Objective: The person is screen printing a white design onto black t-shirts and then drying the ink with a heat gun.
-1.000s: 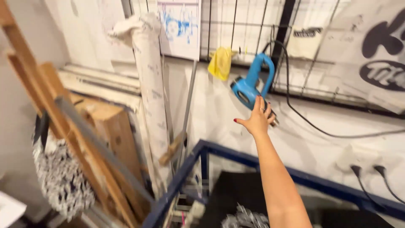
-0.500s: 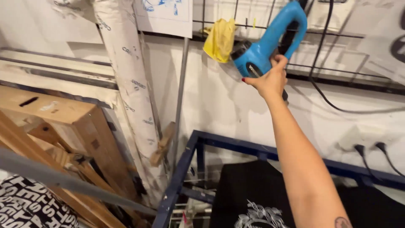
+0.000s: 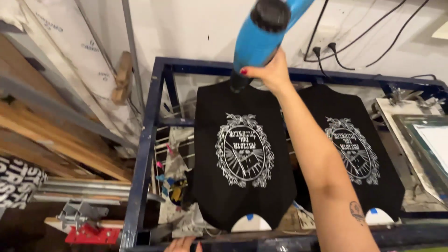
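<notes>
Right hand [image 3: 273, 74]: closed around the grip of a blue heat gun [image 3: 263, 32], arm stretched forward, so the black nozzle end faces down and toward the camera above the cloth.
Heat gun: raised over the top edge of the near black shirt [image 3: 242, 154]; held clear of the fabric, apparently so only hot air would meet the print.
Near black shirt: just below the right hand, stretched flat over a platen, its white oval print [image 3: 244, 150] facing up and exposed.
Second black shirt [image 3: 359, 154]: right of the forearm, laid out the same way.
Left hand [image 3: 183, 244]: only fingertips show at the lower edge, on the blue metal frame [image 3: 147, 135]; how wide it is spread, I cannot tell.
Power cords [image 3: 326, 46]: plugged into the wall beyond the right hand.
</notes>
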